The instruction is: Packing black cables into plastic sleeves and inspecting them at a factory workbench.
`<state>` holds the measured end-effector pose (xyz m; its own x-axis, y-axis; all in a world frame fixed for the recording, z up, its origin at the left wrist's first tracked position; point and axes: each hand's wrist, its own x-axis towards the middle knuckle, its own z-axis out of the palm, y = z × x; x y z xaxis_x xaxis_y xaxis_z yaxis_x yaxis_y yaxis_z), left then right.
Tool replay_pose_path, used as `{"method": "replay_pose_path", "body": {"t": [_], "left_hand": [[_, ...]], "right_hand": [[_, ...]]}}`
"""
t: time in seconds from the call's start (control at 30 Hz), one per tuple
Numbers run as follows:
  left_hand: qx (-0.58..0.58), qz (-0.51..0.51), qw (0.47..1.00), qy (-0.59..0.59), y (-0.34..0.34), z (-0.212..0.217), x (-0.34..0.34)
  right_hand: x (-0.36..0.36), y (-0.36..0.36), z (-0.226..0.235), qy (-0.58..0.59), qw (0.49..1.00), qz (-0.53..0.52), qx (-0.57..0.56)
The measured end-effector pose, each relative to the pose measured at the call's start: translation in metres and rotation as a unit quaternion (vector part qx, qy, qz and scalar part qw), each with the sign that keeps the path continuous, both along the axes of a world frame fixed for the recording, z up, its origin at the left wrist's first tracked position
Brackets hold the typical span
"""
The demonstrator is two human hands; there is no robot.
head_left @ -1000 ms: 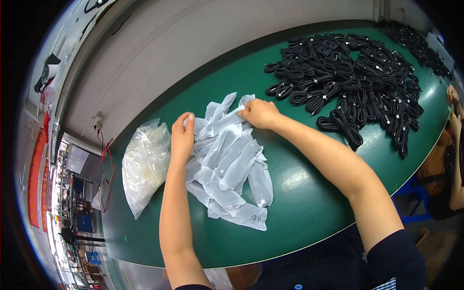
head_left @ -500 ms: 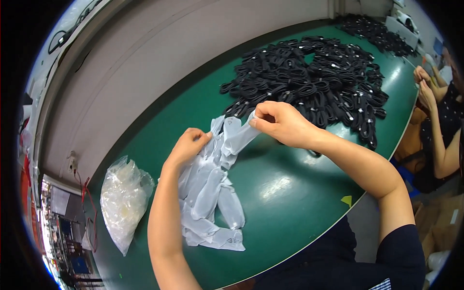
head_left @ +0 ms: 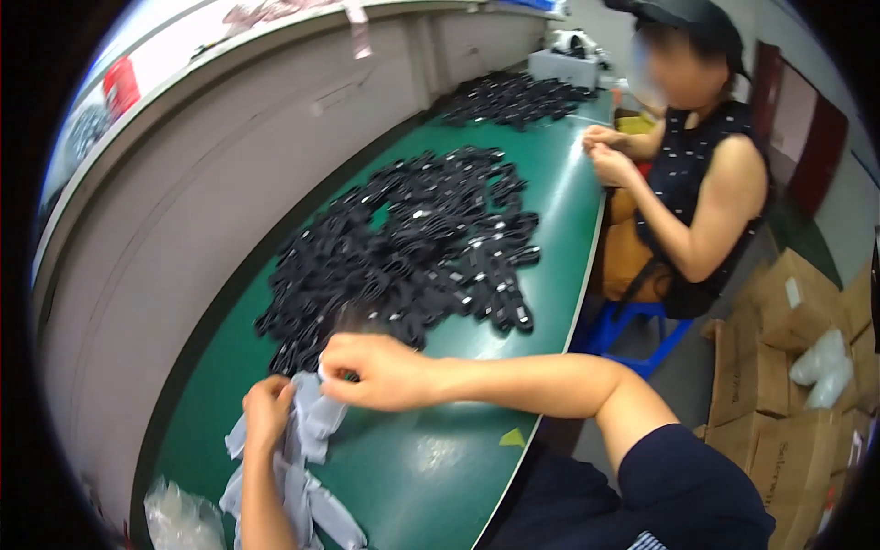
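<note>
At the lower left of the green table (head_left: 477,408), a clear plastic bag (head_left: 183,518), cut off by the picture's lower rim. Right of it, left hand (head_left: 268,408): forearm nearly vertical from the lower edge, back of hand upward, fingers bent and held close together, thumb toward the right, tips at the upper part of the pouches. Cannot tell whether these fingertips grip or only touch. Pale translucent pouches (head_left: 332,515) lie in a loose heap under and beside the left forearm. One raised pouch (head_left: 321,422) hangs between the two hands.

Right hand (head_left: 380,371): forearm nearly horizontal, entering from the right, elbow bent; thumb and index finger curled into a ring, tips pinched on the upper edge of the raised pouch. Hand slightly blurred, just in front of the near side of a broad heap of black coiled cables (head_left: 412,238).

Farther right, a yellow-green tape piece (head_left: 512,438) near the table edge; a second cable heap (head_left: 518,96) at the far end. Beyond the edge, a seated co-worker (head_left: 706,174), both hands together, a blue stool (head_left: 642,335), then cardboard boxes (head_left: 761,385).
</note>
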<state>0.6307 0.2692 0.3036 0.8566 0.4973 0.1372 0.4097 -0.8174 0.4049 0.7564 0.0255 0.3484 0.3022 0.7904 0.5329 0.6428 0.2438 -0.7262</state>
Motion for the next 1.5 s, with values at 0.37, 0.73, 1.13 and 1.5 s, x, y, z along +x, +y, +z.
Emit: {"method": "replay_pose_path", "body": {"t": [0.37,0.73,1.13,1.5], "left_hand": [[0.044,-0.042,0.980,-0.191,-0.021,0.038,-0.028],[-0.206,-0.045,0.913,-0.351,-0.094,0.100,-0.030],[-0.284,-0.051,0.909,-0.302,-0.098,0.099,0.023],[0.064,0.071,0.995,0.007,-0.038,-0.003,0.038]], "right_hand": [[0.024,-0.024,0.002,0.027,0.999,-0.022,-0.006],[0.007,-0.006,0.030,0.129,0.989,0.045,0.050],[0.022,0.004,0.019,0.226,0.972,-0.012,0.056],[0.030,0.007,0.008,0.315,0.944,-0.029,-0.093]]}}
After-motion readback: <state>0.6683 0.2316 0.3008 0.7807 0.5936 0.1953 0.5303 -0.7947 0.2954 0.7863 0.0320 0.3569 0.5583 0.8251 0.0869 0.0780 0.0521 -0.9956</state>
